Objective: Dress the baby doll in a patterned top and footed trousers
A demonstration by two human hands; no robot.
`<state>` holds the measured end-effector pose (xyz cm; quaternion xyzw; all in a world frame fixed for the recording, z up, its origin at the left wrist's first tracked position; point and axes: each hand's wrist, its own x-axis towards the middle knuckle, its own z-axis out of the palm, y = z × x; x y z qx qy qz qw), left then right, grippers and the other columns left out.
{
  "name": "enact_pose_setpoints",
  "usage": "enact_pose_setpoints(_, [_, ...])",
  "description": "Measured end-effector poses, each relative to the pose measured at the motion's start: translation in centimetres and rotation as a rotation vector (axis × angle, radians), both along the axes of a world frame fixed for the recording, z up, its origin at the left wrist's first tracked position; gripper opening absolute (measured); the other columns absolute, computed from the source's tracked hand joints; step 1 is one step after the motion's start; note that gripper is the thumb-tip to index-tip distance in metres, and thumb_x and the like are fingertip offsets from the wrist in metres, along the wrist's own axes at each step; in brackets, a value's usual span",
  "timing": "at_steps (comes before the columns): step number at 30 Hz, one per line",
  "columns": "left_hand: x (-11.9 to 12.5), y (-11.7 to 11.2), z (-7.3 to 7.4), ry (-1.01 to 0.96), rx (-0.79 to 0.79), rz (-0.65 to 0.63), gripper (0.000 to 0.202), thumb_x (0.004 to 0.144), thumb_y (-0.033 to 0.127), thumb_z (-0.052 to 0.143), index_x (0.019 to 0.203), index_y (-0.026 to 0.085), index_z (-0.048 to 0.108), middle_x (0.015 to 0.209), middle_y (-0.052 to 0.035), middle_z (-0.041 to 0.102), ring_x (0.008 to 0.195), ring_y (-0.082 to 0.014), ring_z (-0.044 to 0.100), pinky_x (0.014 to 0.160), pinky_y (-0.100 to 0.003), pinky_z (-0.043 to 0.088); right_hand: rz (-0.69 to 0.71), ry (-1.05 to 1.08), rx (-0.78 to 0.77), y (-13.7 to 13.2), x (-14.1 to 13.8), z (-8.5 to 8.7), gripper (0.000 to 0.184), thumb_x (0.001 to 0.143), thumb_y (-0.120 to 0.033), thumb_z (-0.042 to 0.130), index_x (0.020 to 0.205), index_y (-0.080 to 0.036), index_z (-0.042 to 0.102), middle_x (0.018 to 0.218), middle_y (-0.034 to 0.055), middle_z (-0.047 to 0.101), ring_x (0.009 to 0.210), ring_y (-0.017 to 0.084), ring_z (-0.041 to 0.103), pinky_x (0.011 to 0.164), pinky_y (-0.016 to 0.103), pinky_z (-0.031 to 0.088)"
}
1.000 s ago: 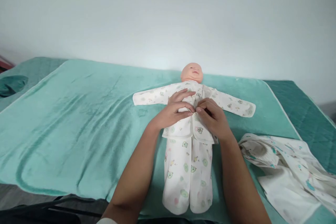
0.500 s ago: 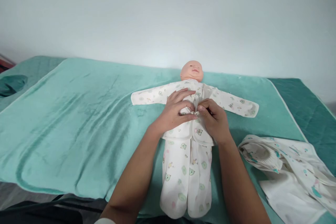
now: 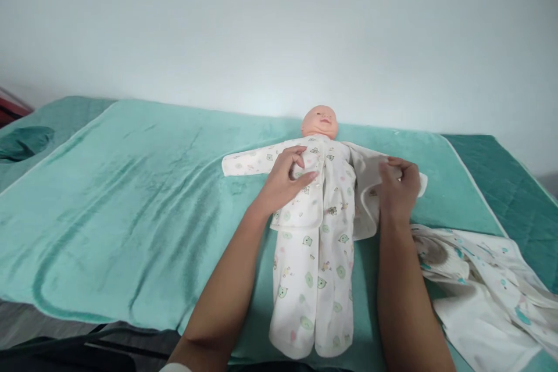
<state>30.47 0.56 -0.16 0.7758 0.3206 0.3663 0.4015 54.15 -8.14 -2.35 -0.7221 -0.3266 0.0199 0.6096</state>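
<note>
A baby doll point(image 3: 320, 121) lies face up, dressed in white printed clothes. Its jacket point(image 3: 300, 212) hangs open at the front, and the right-hand panel is folded back over the sleeve, showing the plain inner side. My right hand point(image 3: 399, 186) pinches the edge of that panel. On the jacket's left-hand panel rests my left hand point(image 3: 288, 179), thumb and fingers apart, holding nothing. Between the panels, the doll's printed pants point(image 3: 316, 279) reach up over the chest and cover both legs.
A green plush blanket point(image 3: 131, 203) with a pale edge spreads beneath the doll. To the right lies a crumpled white garment point(image 3: 483, 290) with teal print. Behind the bed rises a pale wall point(image 3: 279, 29). Darker green quilted bedding point(image 3: 510, 186) shows at the right end.
My right hand has moved from the middle of the chest to the right, drawing the jacket's panel open. My left hand has stayed near the front and let its fingers spread.
</note>
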Motion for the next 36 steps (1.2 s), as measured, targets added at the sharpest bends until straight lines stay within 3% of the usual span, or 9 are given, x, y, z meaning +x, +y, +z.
enact_pose_setpoints(4, [0.8, -1.1, 0.5, 0.163, 0.140, 0.070, 0.027, 0.081, 0.029, 0.073, 0.090, 0.024, 0.048, 0.147, -0.0077, 0.050, 0.140, -0.0252, 0.044, 0.112, -0.047, 0.041, 0.154, -0.308, -0.098, 0.9, -1.7, -1.6, 0.030, 0.084, -0.028, 0.059, 0.113, -0.021, 0.060, 0.133, 0.0117, 0.060, 0.129, 0.025, 0.051, 0.111, 0.048, 0.038])
enact_pose_setpoints(11, [2.2, -2.5, 0.9, 0.253, 0.232, 0.187, 0.024, 0.085, 0.034, 0.069, 0.081, 0.023, 0.048, 0.145, -0.0066, 0.053, 0.137, -0.0267, 0.047, 0.110, -0.047, 0.044, 0.161, -0.511, -0.261, 2.3, -1.5, -3.1, 0.039, 0.093, -0.024, 0.046, 0.129, -0.023, 0.061, 0.144, 0.0108, 0.057, 0.143, 0.029, 0.040, 0.116, 0.056, 0.031])
enact_pose_setpoints(15, [3.0, -2.9, 0.5, 0.312, 0.299, 0.238, 0.017, 0.088, 0.027, 0.063, 0.079, 0.023, 0.050, 0.143, -0.0057, 0.055, 0.133, -0.0263, 0.050, 0.108, -0.047, 0.045, 0.127, -0.585, -0.383, 3.3, -1.1, -2.6, 0.040, 0.096, -0.022, 0.042, 0.130, -0.025, 0.063, 0.143, 0.0088, 0.059, 0.136, 0.030, 0.048, 0.114, 0.057, 0.031])
enact_pose_setpoints(22, [3.5, -2.6, 0.1, 0.280, 0.395, 0.242, 0.017, 0.086, 0.011, 0.054, 0.073, 0.020, 0.049, 0.135, -0.0124, 0.060, 0.129, -0.0268, 0.054, 0.109, -0.045, 0.045, 0.153, -0.631, -0.535, 5.4, -0.3, -0.9, 0.038, 0.096, -0.029, 0.045, 0.124, -0.022, 0.068, 0.119, 0.0125, 0.070, 0.105, 0.029, 0.063, 0.093, 0.042, 0.043])
enact_pose_setpoints(26, [3.2, -2.2, -0.3, 0.112, 0.354, 0.238, 0.020, 0.084, 0.008, 0.054, 0.071, 0.020, 0.046, 0.126, -0.0122, 0.065, 0.120, -0.0230, 0.061, 0.101, -0.039, 0.050, 0.102, -0.541, -0.626, 6.7, 0.3, -0.4, 0.035, 0.092, -0.030, 0.046, 0.116, -0.024, 0.072, 0.111, 0.0113, 0.072, 0.092, 0.027, 0.064, 0.078, 0.036, 0.042])
enact_pose_setpoints(30, [1.9, -1.3, -0.3, -0.038, 0.231, 0.276, 0.017, 0.084, 0.011, 0.056, 0.072, 0.020, 0.049, 0.117, -0.0078, 0.068, 0.108, -0.0182, 0.066, 0.086, -0.031, 0.054, 0.049, -0.438, -0.655, 7.2, 1.7, -0.6, 0.033, 0.087, -0.030, 0.050, 0.108, -0.026, 0.075, 0.102, 0.0093, 0.073, 0.092, 0.028, 0.063, 0.076, 0.037, 0.044])
enact_pose_setpoints(33, [0.0, 0.1, 0.1, -0.085, 0.087, 0.383, 0.015, 0.086, 0.016, 0.054, 0.072, 0.020, 0.050, 0.107, -0.0043, 0.071, 0.098, -0.0157, 0.066, 0.078, -0.026, 0.053, 0.011, -0.447, -0.603, 7.0, 3.0, -1.1, 0.030, 0.083, -0.026, 0.052, 0.101, -0.025, 0.076, 0.107, 0.0091, 0.071, 0.095, 0.029, 0.063, 0.081, 0.041, 0.047])
enact_pose_setpoints(36, [-2.4, 2.0, 0.0, -0.023, -0.034, 0.571, 0.014, 0.085, 0.020, 0.055, 0.072, 0.021, 0.050, 0.083, 0.0003, 0.068, 0.076, -0.0129, 0.061, 0.068, -0.024, 0.048, 0.012, -0.567, -0.471, 6.4, 3.3, -1.3, 0.029, 0.081, -0.019, 0.050, 0.094, -0.022, 0.076, 0.118, 0.0109, 0.068, 0.108, 0.031, 0.060, 0.092, 0.048, 0.048])
